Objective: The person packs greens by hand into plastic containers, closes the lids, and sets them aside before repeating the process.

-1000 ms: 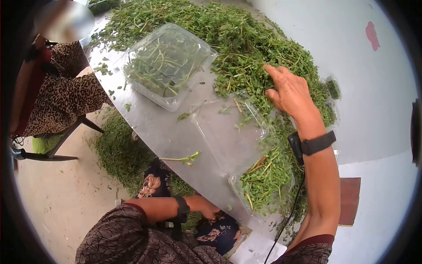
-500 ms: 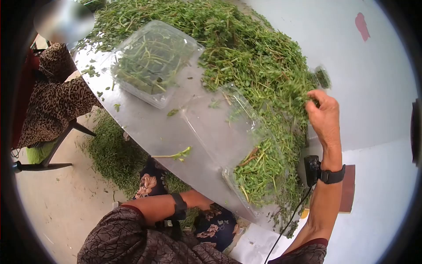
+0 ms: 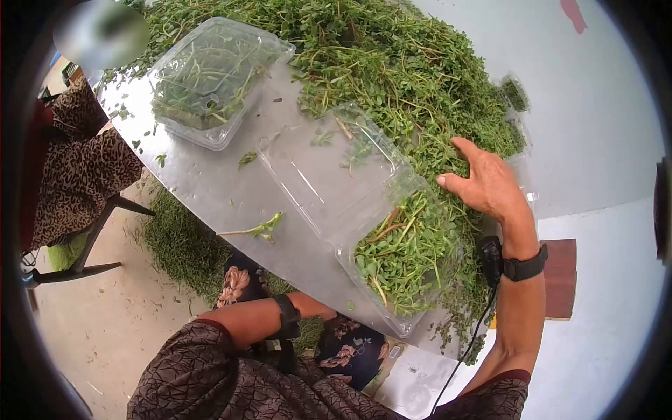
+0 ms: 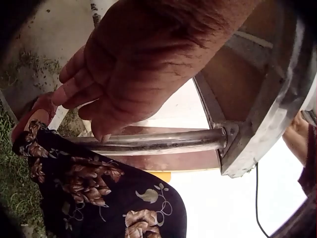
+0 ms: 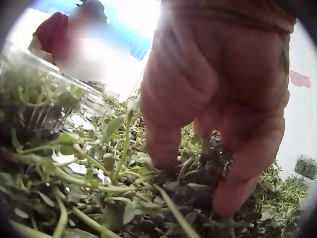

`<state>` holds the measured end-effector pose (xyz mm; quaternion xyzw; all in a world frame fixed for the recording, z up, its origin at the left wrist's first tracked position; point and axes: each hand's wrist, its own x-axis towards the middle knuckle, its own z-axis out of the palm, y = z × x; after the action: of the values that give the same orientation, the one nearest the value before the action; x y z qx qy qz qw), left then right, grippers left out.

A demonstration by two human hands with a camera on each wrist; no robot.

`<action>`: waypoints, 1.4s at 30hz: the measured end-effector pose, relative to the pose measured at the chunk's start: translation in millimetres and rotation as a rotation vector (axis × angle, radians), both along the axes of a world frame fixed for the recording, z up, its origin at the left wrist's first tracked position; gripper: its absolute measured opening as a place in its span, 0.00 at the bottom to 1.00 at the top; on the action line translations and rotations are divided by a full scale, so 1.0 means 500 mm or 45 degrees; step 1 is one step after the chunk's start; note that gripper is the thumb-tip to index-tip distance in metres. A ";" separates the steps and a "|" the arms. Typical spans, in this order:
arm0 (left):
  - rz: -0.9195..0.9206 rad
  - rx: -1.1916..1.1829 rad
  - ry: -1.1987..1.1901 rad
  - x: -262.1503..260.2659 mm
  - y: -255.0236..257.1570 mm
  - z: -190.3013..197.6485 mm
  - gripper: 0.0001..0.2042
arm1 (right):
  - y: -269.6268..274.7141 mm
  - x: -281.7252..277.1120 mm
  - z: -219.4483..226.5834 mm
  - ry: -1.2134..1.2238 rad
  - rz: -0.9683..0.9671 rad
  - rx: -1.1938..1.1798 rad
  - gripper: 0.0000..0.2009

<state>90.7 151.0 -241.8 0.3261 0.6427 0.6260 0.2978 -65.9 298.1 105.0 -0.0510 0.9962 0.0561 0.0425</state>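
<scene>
A metal table (image 3: 210,185) lies under your right hand (image 3: 488,183), bearing a broad pile of greens (image 3: 392,66) beneath and beyond that hand. Left of it and nearer you, an open clear box (image 3: 308,199) has one half full of greens. Farther left sits a closed clear box (image 3: 218,87), with stems inside. Beyond the hand is a small box (image 3: 514,93) of greens. Your right thumb and fingers are spread, tips among the leaves. Your left hand (image 4: 141,69), fingers loosely bent and empty, hangs near floral cloth (image 4: 99,188).
</scene>
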 end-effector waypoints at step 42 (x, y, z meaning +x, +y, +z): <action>-0.483 -0.305 0.564 -0.043 -0.011 -0.044 0.19 | -0.063 0.335 -0.077 0.484 -0.350 -1.433 0.23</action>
<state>69.4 145.6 -263.8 0.5313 0.6887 0.3930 0.2984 101.7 266.6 66.3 0.0742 0.8606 -0.4769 -0.1628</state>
